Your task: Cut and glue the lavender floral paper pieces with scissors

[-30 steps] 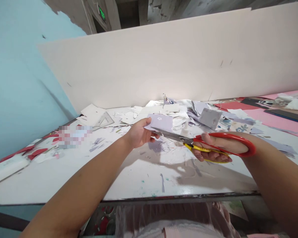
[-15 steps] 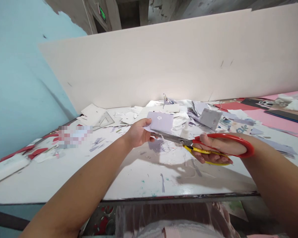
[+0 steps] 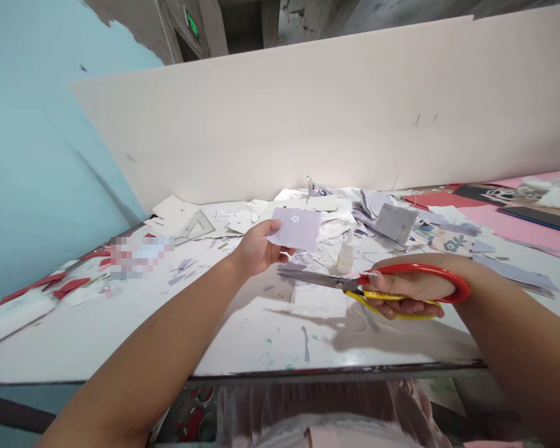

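Note:
My left hand (image 3: 259,250) pinches a lilac paper card (image 3: 295,228) with a small white flower printed on it, holding it up above the table. My right hand (image 3: 404,291) is closed around the red and yellow handles of a pair of scissors (image 3: 354,285). The steel blades (image 3: 315,279) point left, just below the card and not touching it. A small white glue bottle (image 3: 346,252) stands on the table behind the scissors.
Paper scraps lie heaped across the white, paint-stained table (image 3: 261,330), with a clear triangular ruler (image 3: 196,227) at the pile's left. Pink sheets (image 3: 518,227) lie at the right. A tall white board (image 3: 280,118) stands along the back.
The card has risen away from the blades, and the scissors have dropped a little lower and turned flatter. The glue bottle now shows clearly behind them.

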`<act>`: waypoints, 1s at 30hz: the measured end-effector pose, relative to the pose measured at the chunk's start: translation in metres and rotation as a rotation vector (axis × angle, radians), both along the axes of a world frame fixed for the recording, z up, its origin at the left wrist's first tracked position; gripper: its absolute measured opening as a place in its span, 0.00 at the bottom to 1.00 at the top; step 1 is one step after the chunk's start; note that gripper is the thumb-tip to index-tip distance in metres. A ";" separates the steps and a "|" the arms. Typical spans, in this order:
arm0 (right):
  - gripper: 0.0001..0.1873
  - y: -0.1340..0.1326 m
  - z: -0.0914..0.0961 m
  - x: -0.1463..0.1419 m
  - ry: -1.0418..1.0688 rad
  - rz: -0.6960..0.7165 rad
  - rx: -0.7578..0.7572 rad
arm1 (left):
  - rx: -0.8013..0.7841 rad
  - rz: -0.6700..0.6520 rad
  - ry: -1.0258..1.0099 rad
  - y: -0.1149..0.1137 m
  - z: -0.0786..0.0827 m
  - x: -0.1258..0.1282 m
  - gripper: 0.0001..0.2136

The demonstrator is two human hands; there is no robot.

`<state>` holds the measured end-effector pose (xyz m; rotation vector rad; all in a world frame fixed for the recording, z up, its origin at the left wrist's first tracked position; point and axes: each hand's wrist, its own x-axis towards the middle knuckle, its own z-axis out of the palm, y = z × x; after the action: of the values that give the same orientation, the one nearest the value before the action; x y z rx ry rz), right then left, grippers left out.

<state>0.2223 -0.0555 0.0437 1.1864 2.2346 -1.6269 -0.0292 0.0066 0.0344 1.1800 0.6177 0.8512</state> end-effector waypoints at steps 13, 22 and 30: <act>0.39 0.009 -0.008 -0.001 0.620 -0.248 0.186 | 0.165 0.209 0.231 0.004 -0.007 0.001 0.11; 0.18 0.008 -0.011 -0.024 0.904 -0.845 0.391 | 0.327 -0.116 0.330 -0.019 -0.003 0.015 0.13; 0.18 0.012 -0.022 -0.029 0.858 -0.872 0.538 | 0.259 -0.179 0.380 -0.023 -0.004 0.016 0.16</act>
<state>0.1928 -0.0431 0.0220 2.1430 3.0471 -2.2018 -0.0134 -0.0166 0.0309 1.6280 0.7103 0.5680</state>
